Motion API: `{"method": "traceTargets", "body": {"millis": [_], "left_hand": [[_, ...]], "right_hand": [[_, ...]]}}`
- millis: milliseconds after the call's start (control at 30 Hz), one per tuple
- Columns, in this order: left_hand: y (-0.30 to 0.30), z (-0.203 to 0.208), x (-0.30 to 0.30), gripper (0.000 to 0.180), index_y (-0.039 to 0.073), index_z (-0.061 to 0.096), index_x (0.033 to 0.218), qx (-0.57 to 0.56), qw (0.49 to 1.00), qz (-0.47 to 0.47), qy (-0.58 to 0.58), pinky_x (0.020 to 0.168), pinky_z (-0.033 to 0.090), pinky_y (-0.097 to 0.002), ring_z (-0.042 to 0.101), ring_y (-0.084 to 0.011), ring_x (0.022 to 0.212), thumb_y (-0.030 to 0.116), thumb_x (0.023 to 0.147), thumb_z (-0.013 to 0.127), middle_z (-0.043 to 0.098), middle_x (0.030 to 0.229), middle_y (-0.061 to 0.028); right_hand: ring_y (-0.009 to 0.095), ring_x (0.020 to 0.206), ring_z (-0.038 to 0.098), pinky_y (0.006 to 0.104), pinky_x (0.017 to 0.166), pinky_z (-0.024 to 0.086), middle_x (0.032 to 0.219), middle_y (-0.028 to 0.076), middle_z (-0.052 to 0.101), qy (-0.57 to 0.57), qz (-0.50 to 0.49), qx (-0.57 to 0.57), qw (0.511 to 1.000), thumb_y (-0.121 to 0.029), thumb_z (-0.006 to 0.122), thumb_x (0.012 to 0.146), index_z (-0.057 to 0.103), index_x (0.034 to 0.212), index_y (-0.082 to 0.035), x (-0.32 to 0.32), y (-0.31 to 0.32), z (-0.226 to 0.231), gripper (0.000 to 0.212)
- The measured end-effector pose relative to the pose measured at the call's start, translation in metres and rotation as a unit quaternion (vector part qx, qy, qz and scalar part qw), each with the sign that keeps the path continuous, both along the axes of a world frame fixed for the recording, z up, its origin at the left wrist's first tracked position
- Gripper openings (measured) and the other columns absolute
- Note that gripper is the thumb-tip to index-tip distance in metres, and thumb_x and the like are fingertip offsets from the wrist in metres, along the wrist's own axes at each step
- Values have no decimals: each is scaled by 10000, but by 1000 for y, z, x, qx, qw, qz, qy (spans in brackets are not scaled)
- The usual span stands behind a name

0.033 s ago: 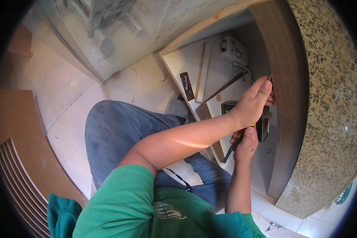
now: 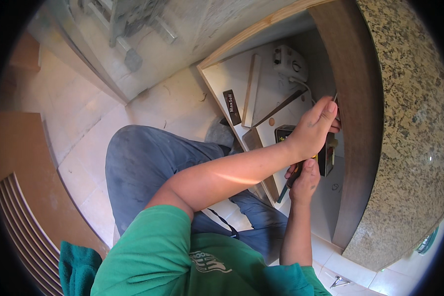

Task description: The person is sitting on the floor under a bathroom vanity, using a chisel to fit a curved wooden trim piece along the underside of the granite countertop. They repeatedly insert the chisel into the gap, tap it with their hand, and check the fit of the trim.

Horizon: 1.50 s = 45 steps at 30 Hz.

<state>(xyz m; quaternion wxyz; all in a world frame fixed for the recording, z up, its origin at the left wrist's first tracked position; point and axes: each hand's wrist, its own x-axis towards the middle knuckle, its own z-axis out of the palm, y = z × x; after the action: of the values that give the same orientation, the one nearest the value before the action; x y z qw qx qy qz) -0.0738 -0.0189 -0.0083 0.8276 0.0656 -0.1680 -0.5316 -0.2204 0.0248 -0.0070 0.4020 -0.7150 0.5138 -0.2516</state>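
Observation:
My left hand is closed beside the brown front board of an open cabinet. A thin metal shaft sticks out past its thumb, and the rest of that piece is hidden in the fingers. Just below it, my right hand is wrapped round a hand tool with a black-and-yellow grip. The left hand and forearm cover the tool's upper part, so I cannot tell whether shaft and grip are one piece. A dark teal rod-like end points down from the right hand. Behind my hands sits a dark box.
Inside the cabinet lie a pale wood strip, a small black box, a dark strip and a white device with a cable. A speckled stone countertop borders the right. At the left lies a brown slatted panel.

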Motion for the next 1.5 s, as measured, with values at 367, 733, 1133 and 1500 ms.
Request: {"method": "traceTargets", "body": {"millis": [367,733,1133,1500], "left_hand": [[9,-2,-2,590,4,484,1356,0,997,-7,-74,861,549,-322,676,-197,928,518,1101,347,580,1088,-110],[0,-2,-4,578,-12,471,1350,-11,999,-10,-39,893,560,-332,657,-190,960,501,1099,377,576,1094,-100],[-1,2,-12,589,9,505,1260,46,998,18,-44,845,552,-321,663,-167,914,552,1087,355,628,1126,-106],[25,-7,-52,624,13,523,1032,114,979,43,-164,528,453,-252,533,-114,532,587,1084,284,491,622,-22]], "right_hand": [[128,549,557,248,516,447,695,64,588,-10,-11,-37,999,-522,392,1087,563,1007,-25,-16,0,-15,531],[110,581,542,237,520,437,727,58,576,-8,-3,-36,999,-571,459,1053,568,980,-24,-17,-11,-8,562],[96,565,520,239,506,424,706,33,556,30,8,-26,999,-565,480,1050,558,921,-40,-25,-11,15,546],[92,600,539,237,520,430,789,36,602,-24,24,-6,999,-428,435,1105,592,946,-23,-44,0,6,462]]}}
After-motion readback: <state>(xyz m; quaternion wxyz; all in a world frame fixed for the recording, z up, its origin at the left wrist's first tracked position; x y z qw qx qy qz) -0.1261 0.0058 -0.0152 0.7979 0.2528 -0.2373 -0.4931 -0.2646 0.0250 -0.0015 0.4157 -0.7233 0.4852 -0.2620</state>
